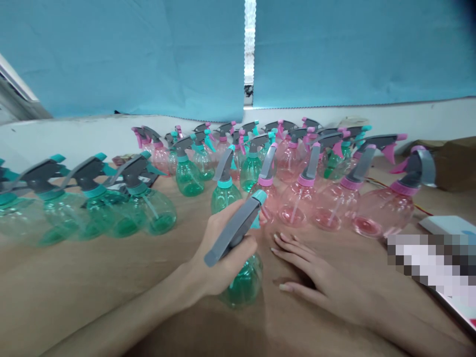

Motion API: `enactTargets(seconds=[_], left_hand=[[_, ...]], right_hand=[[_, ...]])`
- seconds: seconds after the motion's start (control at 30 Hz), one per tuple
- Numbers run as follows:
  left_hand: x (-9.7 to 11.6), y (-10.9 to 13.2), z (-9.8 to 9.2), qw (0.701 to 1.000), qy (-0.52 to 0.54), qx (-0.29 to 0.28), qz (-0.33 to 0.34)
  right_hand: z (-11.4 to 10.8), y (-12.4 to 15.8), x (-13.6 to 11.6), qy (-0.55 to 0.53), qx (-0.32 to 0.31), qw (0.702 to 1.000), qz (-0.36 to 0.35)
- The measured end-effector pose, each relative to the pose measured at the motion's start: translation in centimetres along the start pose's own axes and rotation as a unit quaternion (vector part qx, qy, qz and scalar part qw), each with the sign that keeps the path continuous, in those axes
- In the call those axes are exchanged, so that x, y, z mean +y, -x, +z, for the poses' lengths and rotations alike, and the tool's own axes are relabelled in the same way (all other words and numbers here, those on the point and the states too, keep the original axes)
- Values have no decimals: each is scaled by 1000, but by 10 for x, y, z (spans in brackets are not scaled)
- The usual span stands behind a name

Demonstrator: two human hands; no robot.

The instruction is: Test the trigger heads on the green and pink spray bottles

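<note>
Green bottle, grey sprayer; pink bottles; blue curtain.

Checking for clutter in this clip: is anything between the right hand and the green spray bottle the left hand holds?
Nothing visible does. The right hand lies flat on the table beside the green spray bottle gripped by the left hand; only tabletop lies between them.

Our left hand holds a spray bottle on the table, our right hand flat just right of it — rows of bottles stand behind, a box far right
</note>
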State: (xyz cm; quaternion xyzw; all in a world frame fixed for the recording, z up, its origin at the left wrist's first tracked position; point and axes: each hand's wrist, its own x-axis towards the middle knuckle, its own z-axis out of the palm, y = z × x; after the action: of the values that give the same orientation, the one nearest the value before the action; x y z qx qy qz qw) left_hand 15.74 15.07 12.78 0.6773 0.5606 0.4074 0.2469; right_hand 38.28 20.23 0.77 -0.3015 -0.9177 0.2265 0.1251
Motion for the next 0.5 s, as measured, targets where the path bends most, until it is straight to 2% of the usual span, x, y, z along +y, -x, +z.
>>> enactTargets(seconds=[0.2, 0.5], left_hand=[[0, 2, 7, 999, 30, 26, 8], [-5, 0, 7, 999, 34, 21, 14]], right_hand=[[1, 0, 1, -5, 2, 1000, 1], [1, 1, 0, -9, 9, 1000, -2]])
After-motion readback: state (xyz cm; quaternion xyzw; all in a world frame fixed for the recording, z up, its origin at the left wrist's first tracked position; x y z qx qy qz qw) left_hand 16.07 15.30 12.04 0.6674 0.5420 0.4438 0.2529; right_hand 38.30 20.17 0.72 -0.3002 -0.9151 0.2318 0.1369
